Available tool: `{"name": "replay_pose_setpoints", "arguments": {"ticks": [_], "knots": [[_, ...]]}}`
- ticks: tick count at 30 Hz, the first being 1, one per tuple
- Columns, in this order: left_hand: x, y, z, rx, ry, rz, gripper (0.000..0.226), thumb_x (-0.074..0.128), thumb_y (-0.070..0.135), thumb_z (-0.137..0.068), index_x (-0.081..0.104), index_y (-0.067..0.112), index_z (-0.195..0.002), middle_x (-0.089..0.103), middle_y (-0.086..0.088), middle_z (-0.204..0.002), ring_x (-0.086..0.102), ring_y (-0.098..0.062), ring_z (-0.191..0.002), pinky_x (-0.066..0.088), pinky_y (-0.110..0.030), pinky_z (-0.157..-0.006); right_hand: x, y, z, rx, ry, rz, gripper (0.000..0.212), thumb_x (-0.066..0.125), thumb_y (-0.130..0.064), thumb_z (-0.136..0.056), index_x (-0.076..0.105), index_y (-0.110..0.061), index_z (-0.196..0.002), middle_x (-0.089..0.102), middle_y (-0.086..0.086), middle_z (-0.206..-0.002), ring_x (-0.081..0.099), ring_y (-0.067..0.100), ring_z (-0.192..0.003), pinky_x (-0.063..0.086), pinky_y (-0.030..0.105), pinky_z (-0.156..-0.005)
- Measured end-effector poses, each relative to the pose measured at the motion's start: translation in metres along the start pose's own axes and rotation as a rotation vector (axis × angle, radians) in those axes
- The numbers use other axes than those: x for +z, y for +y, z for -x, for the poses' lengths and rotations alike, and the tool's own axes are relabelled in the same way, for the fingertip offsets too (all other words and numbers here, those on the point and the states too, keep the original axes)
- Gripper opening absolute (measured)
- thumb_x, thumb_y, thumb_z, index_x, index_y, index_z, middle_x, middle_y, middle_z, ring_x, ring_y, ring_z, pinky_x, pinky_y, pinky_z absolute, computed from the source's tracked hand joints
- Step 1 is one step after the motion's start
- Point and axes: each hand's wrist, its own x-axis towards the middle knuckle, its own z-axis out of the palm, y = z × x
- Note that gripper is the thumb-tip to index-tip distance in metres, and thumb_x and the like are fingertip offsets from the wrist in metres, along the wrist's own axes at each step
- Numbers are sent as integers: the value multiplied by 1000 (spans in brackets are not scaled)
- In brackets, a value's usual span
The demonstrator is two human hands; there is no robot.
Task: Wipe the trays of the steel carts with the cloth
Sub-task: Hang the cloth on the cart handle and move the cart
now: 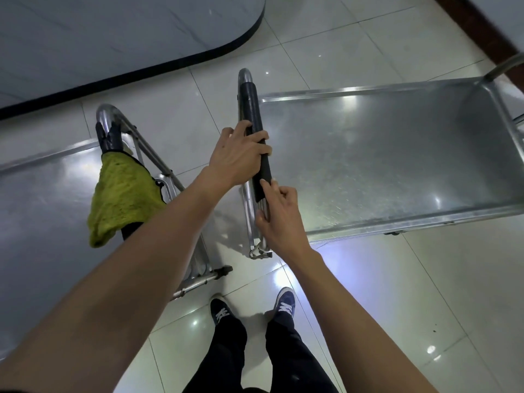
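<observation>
Two steel carts stand side by side on the tiled floor. The right cart's tray (382, 154) is bare and shiny. My left hand (241, 154) grips the black foam sleeve of that cart's handle (249, 106). My right hand (279, 211) is lower on the same handle, its fingers curled round the bare steel tube below the foam. A yellow-green cloth (122, 191) hangs over the handle of the left cart, whose tray (42, 194) runs off the left edge. My left forearm crosses in front of the cloth's lower corner.
A grey marble-look table (113, 38) with a black rim fills the top left. A dark wooden skirting (482, 26) runs along the top right. My feet in dark sneakers (252, 307) stand on the white tiles between and behind the carts.
</observation>
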Motion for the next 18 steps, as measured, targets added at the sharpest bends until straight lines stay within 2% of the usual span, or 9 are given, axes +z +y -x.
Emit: {"name": "replay_pose_setpoints", "arguments": {"ticks": [8,14,18], "knots": [[0,-33,37,-55,-17,-6,32,42,25,-100,62,34,-123,46,10,-147,28,-33,-142,40,-51,-99,29,-34,1,-18,-82,22,67,59,-8,-92,32,-10,-153,32,16,-154,33,33,-132,41,43,-107],[1,-56,63,-79,-88,45,44,43,19,-102,48,34,-143,27,5,-163,15,-33,-150,37,-57,-106,47,-55,2,-27,-89,87,65,61,-16,-95,31,-13,-153,34,15,-155,33,31,-133,42,44,-108],[-1,-59,79,-106,-78,92,46,40,21,-104,44,30,-148,23,3,-164,20,-32,-149,39,-56,-107,49,-60,6,-30,-67,106,66,63,-19,-92,36,-13,-152,42,15,-151,38,33,-129,42,46,-105]]}}
